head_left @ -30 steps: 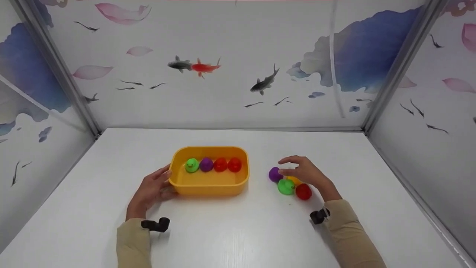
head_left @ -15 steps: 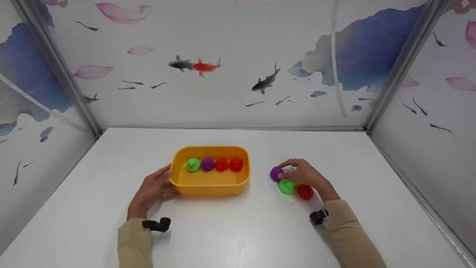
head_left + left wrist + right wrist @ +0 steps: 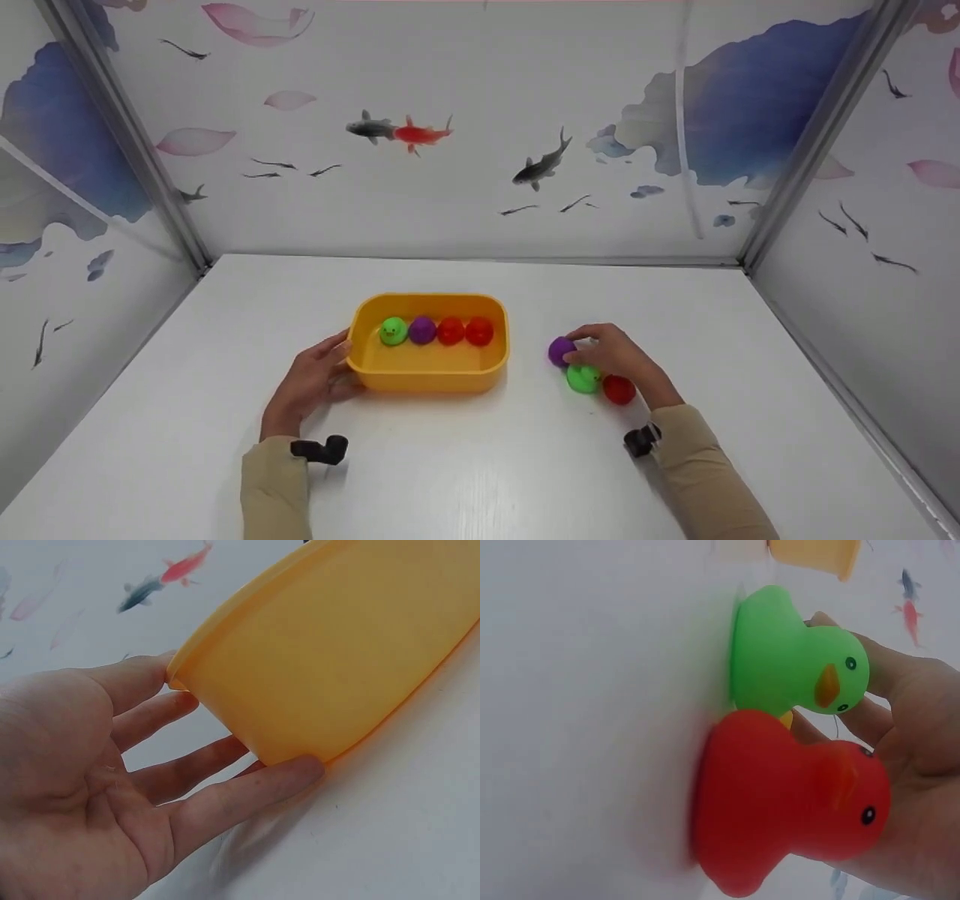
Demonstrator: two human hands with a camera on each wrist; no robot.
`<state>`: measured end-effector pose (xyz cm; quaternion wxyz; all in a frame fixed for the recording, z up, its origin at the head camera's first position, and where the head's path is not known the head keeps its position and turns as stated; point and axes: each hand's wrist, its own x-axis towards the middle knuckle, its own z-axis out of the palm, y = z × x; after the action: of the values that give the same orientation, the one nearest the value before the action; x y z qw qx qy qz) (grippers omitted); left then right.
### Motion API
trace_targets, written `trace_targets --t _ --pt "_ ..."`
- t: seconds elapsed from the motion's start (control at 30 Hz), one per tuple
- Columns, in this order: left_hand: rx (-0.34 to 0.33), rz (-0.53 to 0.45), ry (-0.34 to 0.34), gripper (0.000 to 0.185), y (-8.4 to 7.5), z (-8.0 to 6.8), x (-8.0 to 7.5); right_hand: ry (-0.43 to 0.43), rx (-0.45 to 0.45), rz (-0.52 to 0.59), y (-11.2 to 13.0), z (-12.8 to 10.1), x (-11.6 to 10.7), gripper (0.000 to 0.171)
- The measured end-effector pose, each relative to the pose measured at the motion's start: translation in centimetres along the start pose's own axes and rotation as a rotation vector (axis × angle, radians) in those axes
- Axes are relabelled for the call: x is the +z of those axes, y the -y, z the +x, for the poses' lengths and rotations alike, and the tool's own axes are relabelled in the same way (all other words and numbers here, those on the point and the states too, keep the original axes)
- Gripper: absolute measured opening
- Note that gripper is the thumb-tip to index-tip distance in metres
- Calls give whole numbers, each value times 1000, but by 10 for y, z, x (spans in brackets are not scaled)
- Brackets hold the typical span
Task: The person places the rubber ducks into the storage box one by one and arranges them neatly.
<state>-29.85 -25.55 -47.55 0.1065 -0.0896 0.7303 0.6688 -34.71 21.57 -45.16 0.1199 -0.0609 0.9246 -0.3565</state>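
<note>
A yellow tub stands mid-table with a green duck, a purple duck and two red ducks in a row along its far wall. My left hand rests on the tub's left end, with straight fingers against the wall and the thumb at the rim. To the right, my right hand is lowered over a cluster of ducks. Its fingers curl over a yellow duck, which is mostly hidden. A purple duck, a green duck and a red duck touch the hand.
The white table is enclosed by printed panels at the back and on both sides, with metal posts in the corners. A small black camera sits on each wrist.
My right hand has come down onto the duck cluster and its fingers have curled, covering the yellow duck. The left hand and the tub have stayed put.
</note>
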Motion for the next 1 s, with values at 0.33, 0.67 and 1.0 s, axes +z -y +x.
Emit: trace_targets --t 0.33,0.67,1.0 --pt "6 -5 9 60 -4 -1 0 -51 -34 2 7 -3 -6 42" --pt "-8 -2 -3 61 -2 1 -1 -49 22 25 32 -10 -11 47" --pt "-6 8 -4 57 -4 1 0 -54 -49 163 54 -8 -11 46"
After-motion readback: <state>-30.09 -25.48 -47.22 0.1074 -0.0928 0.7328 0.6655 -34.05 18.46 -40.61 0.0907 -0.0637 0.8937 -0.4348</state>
